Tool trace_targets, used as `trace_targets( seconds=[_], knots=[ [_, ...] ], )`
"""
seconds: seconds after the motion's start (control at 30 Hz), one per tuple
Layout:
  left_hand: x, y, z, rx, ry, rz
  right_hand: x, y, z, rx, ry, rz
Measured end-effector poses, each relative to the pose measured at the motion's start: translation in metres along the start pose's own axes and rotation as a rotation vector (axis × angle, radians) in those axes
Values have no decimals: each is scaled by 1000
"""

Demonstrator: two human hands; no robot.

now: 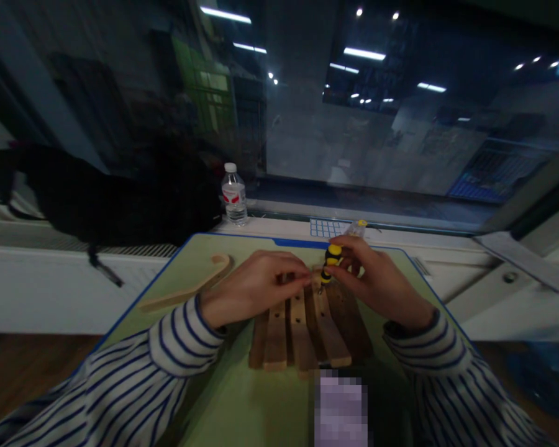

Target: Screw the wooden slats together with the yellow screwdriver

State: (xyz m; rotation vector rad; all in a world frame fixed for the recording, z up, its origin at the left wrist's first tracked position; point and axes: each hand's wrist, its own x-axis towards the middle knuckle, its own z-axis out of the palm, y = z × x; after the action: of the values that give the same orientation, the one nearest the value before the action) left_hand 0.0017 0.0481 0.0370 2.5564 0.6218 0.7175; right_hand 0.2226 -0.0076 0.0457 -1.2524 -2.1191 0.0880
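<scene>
The brown board (358, 320) lies on the green table (242, 410) in front of the wearer, with three pale slats side by side along it: left slat (276, 347), middle slat (304, 344) and right slat (331, 338). Over the board's far part, the screwdriver (333, 252) stands tilted, its tip at the right slat. The right hand (377, 282), above the board's far right, has thumb and fingers closed round the handle. The left hand (256, 285) reaches over the board's far left, thumb and forefinger close together; whether they pinch something small, I cannot tell. The work looks partway: the slats are laid out, the right one apparently getting attention, but their dark spots could be screw heads or bare holes. The curved wooden piece (186, 293), left of the board, lies apart, unattached. Beyond the board stands a water bottle (234, 198).
</scene>
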Motion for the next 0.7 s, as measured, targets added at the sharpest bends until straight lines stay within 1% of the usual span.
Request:
trace_targets(
  seconds=[0.07,0.1,0.2,0.37,0.53,0.7],
  knots=[
    [5,4,-4,82,78,-107,1,-1,-1,1,-5,8],
    [8,6,-4,111,92,-130,1,-2,-1,-1,-5,10],
    [18,10,3,178,57,-100,2,-3,-2,-4,-3,26],
    [28,8,18,189,107,-83,3,-4,-2,-9,-6,43],
    [30,6,24,122,152,-93,3,-4,-2,-21,9,41],
    [31,6,26,57,144,-108,4,-6,-4,-22,59,4]
  ],
)
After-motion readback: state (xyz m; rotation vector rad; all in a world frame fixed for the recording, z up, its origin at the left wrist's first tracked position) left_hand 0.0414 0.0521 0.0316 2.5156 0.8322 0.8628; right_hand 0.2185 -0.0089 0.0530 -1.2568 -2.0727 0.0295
